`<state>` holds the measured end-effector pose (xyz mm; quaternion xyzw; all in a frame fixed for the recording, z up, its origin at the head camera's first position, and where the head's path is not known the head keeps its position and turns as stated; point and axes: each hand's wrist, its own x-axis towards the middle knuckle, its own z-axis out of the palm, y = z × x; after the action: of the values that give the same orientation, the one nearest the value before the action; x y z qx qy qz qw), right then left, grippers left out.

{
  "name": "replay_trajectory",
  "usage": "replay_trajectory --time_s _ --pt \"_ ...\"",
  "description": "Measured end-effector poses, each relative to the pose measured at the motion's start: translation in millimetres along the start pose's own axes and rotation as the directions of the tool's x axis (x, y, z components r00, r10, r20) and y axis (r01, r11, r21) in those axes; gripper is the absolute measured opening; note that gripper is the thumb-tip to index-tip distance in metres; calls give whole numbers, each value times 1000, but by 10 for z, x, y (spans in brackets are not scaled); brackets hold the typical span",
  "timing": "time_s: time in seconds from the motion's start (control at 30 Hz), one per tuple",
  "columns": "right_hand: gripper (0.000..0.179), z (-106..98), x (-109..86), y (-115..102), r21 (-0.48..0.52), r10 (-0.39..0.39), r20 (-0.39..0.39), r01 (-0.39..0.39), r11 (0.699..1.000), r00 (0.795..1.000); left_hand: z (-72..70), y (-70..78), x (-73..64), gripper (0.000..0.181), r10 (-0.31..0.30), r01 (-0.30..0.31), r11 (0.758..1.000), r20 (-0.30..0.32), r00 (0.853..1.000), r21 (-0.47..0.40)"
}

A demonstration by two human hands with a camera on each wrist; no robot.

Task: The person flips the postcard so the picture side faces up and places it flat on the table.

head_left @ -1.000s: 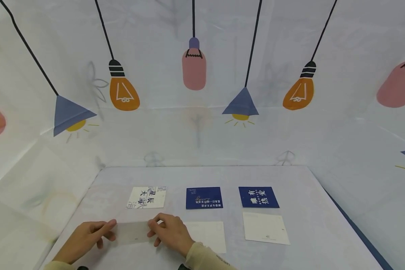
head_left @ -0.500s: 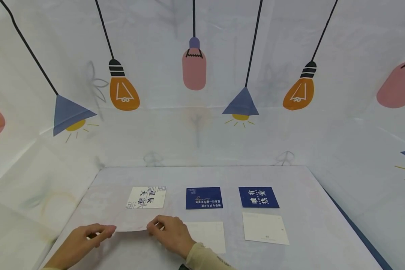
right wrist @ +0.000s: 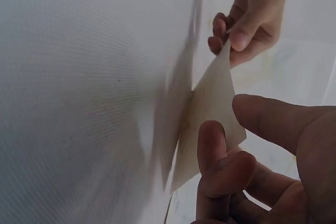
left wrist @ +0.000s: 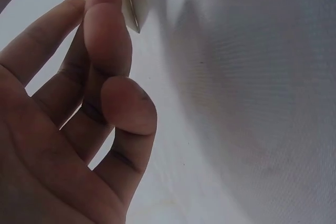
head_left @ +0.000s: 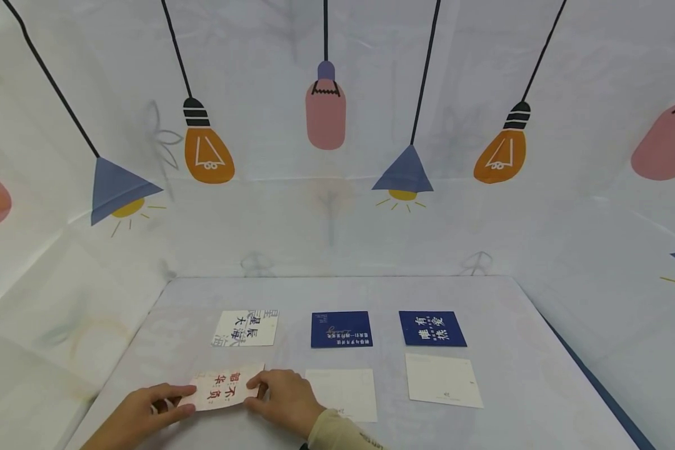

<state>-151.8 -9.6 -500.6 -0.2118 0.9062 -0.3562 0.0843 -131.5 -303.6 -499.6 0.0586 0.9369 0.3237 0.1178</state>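
Note:
Between both hands is a pale card (head_left: 222,389) with red printed characters on its upper face, tilted close over the table. My left hand (head_left: 140,412) pinches its left edge between thumb and fingers. At the opposite edge, my right hand (head_left: 285,401) grips the card's right end. The right wrist view shows the plain underside of the card (right wrist: 207,103), with its lower edge near the white surface and the left hand (right wrist: 257,19) beyond. Only a corner of the card (left wrist: 132,3) appears in the left wrist view.
On the white table (head_left: 512,375), a back row has a white card with blue characters (head_left: 246,328), a dark blue card (head_left: 342,330) and another blue card (head_left: 433,329). Two mostly blank cards lie in front: one (head_left: 345,390) beside my right hand, another (head_left: 444,380) further right.
The held card has turned over: its plain face showed first, then it stood nearly edge-on, and now the red-printed face is up. Both hands keep their hold; the other cards stay put.

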Motion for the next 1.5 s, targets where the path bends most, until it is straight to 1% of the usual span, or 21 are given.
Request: replay_trajectory --time_s 0.1,0.23,0.33,0.5,0.57,0.67,0.77,0.9,1.03,1.1,1.2,1.3,1.37,1.4,1.43,1.5 --pt "20 5 -5 7 -28 -2 11 3 1000 1000 18 -34 15 45 19 -19 1000 3 1000 10" --pt "19 6 -11 14 -55 5 35 -3 999 999 40 -70 33 44 28 -28 1000 36 999 -3" --pt "19 14 -10 19 -70 15 49 -11 997 999 65 -79 49 46 20 -19 1000 61 998 -12" --pt "18 34 1 31 -86 28 66 -22 996 997 106 -63 78 50 -10 9 1000 64 998 9" --pt "19 37 4 33 -81 33 74 -27 996 997 119 -45 86 52 -45 44 999 61 997 13" --pt "20 38 4 32 -59 48 98 -43 997 994 139 -15 97 56 -121 120 993 56 991 10" --pt "21 38 0 27 -37 71 127 -67 997 989 152 14 106 59 -208 208 978 54 977 -1" --pt "23 39 2 23 -31 85 148 -81 996 985 158 38 112 62 -249 249 968 47 967 8" --pt "24 30 5 29 -27 73 159 -70 997 985 152 50 109 58 -221 221 975 38 974 24" --pt "24 25 1 36 -24 67 165 -64 998 984 147 49 104 53 -187 186 982 30 982 38" --pt "26 18 -10 48 -24 52 170 -48 999 984 138 58 94 44 -150 150 988 8 989 37" --pt "28 -10 -32 49 -37 25 158 -20 999 987 136 59 78 37 -74 75 996 -32 997 38" --pt "29 -55 -54 46 -50 -4 144 11 999 990 142 76 74 34 -26 28 999 -68 997 33" --pt "30 -85 -63 44 -57 -19 136 27 998 991 147 89 78 34 -8 11 999 -90 996 34" --pt "30 -118 -71 47 -55 -30 133 37 998 991 153 105 82 32 22 -17 999 -109 994 46" --pt "32 -190 -90 60 -57 -47 123 54 997 991 167 162 92 31 44 -36 998 -151 988 60"
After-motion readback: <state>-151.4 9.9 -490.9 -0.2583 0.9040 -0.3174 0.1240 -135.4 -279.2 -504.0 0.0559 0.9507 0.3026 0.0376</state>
